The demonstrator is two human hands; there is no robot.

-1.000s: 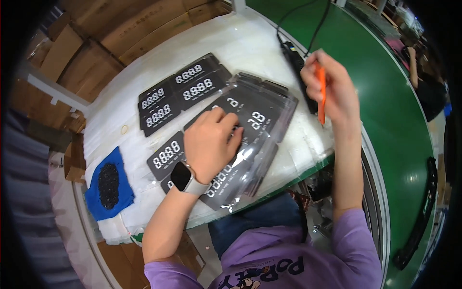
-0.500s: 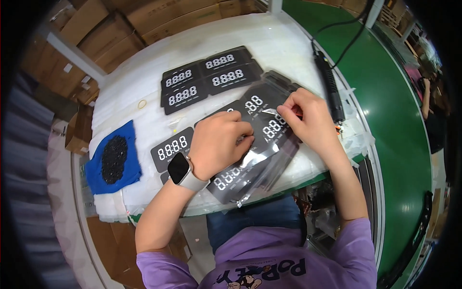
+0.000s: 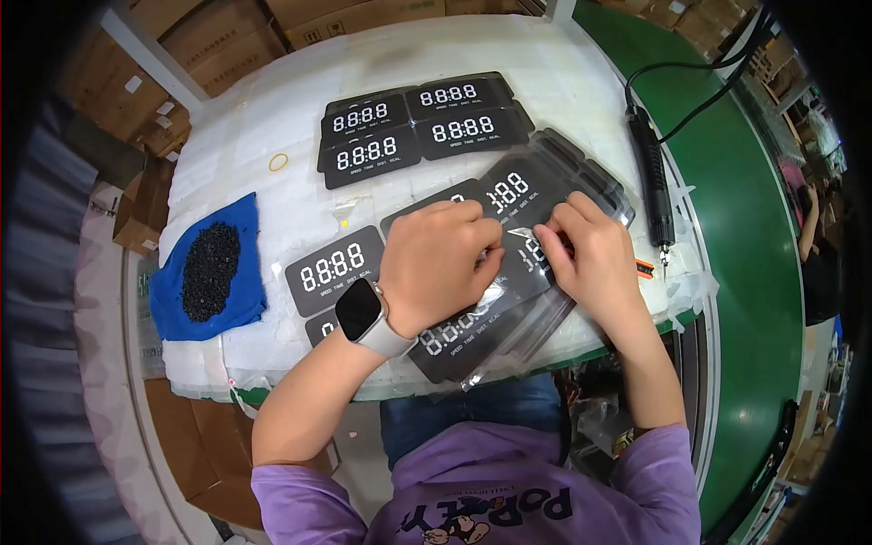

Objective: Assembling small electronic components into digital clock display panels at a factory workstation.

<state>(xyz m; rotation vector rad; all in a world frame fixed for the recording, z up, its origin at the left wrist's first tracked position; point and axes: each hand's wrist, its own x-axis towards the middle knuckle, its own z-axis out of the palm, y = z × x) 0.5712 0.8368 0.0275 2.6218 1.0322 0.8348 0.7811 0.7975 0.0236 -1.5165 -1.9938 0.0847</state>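
My right hand (image 3: 589, 259) is closed around a utility knife. Its pale blade (image 3: 520, 232) points left past the fingertips, and an orange handle end (image 3: 645, 269) shows behind the hand. Under both hands lies a stack of dark printed display sheets (image 3: 468, 341), with white digit shapes and glossy film. Just left of the blade, my left hand (image 3: 440, 259) rests on these sheets with curled fingers; whatever the thumb and forefinger pinch is hidden. A dark panel (image 3: 331, 263) lies beside its wrist. Farther back, more panels (image 3: 368, 154) sit in a two-by-two block.
A blue cloth (image 3: 245, 245) bears a heap of small black pieces (image 3: 212, 272) at the left. On the right lies a black corded power screwdriver (image 3: 649, 173). A yellow rubber band (image 3: 279, 163) rests on the white padded table (image 3: 245, 118). Cardboard boxes (image 3: 363, 23) stand behind.
The whole view has shifted slightly. The knife blade and my right hand have moved a little nearer to my left hand, which keeps its place on the sheets.
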